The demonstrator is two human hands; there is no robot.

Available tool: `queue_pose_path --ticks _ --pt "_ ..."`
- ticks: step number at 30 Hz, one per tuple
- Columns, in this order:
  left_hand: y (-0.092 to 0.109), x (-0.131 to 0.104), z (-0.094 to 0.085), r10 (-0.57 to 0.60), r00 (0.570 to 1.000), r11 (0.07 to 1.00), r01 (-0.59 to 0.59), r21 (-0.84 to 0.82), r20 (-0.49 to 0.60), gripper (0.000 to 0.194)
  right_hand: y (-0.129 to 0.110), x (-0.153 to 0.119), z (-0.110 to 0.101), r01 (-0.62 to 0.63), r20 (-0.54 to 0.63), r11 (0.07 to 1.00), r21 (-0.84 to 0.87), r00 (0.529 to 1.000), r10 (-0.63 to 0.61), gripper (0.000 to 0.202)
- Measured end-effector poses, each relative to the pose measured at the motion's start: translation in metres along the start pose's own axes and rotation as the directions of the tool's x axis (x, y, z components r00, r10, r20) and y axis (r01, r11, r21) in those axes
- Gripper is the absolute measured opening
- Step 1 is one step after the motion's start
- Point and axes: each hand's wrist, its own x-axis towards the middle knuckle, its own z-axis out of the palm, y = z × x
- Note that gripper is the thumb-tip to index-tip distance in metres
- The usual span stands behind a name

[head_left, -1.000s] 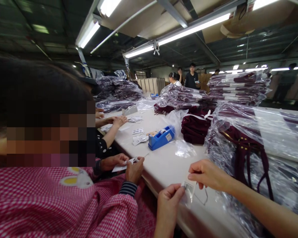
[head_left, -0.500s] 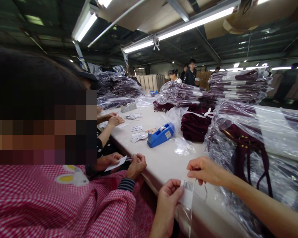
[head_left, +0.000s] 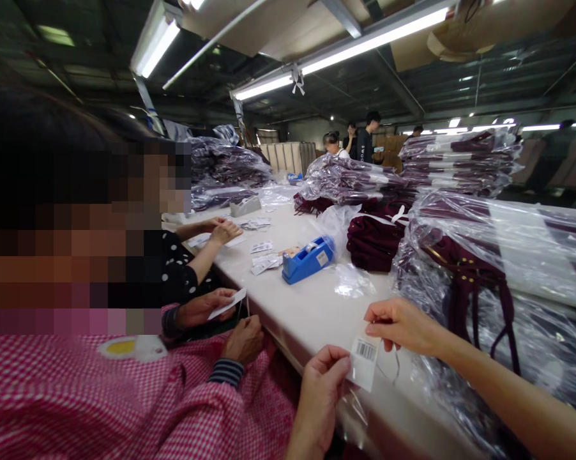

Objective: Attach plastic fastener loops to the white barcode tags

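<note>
A white tag with a printed barcode (head_left: pixel 364 358) is held up over the near edge of the table. My left hand (head_left: pixel 322 390) pinches its left edge between thumb and fingers. At the tag's upper end, my right hand (head_left: pixel 403 327) is closed, fingertips together on the top. A thin string (head_left: pixel 396 365) dangles beneath my right fingers. Some clear plastic (head_left: pixel 357 406) shows below the tag by the table edge. Right of my right hand lie plastic-wrapped dark red garments (head_left: pixel 460 262) with hanging straps.
On the table (head_left: pixel 311 313) stands a blue tape dispenser (head_left: pixel 307 259), with several printed tags (head_left: pixel 266 262) beside it. A folded dark red garment (head_left: pixel 371 243) lies behind. Close at left, a co-worker in a pink checked garment (head_left: pixel 173 396) handles a white tag (head_left: pixel 227 304).
The tag has tilted slightly in my hands, and my left fingers now cover less of it. The co-worker beside me has lowered one hand below their tag. The view has shifted slightly.
</note>
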Motion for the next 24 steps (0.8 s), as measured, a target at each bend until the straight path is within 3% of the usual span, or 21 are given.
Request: queue_pose_path --ticks 4,9,12,18,22,24 --pt "0.001 0.004 0.001 0.086 0.996 0.987 -0.083 0.136 -0.011 0.015 0.0 -0.007 0.011 -0.017 -0.008 1.0 0.0 1.0 0.017 0.011" --pt "0.002 0.009 0.003 0.113 0.994 0.983 -0.109 0.146 -0.015 0.019 0.003 -0.009 0.022 -0.009 -0.1 0.999 -0.041 0.995 0.005 0.014" --pt "0.003 0.013 0.001 0.083 0.996 0.986 -0.085 0.146 0.018 0.018 0.007 -0.004 0.022 -0.024 -0.121 0.997 0.072 0.992 0.033 0.014" --pt "0.03 0.008 0.006 0.009 0.993 0.97 0.02 -0.242 0.118 0.033 0.01 0.0 0.016 -0.108 -0.118 0.881 0.461 0.976 0.182 0.019" --pt "0.036 0.009 0.01 0.093 0.955 0.892 0.046 -0.45 0.283 0.043 0.003 -0.01 0.026 -0.07 -0.164 0.734 0.675 0.957 0.241 0.026" --pt "0.027 0.014 0.012 0.166 0.957 0.863 -0.025 -0.504 0.237 0.043 0.0 -0.013 0.036 -0.032 -0.22 0.684 0.729 0.935 0.279 0.031"
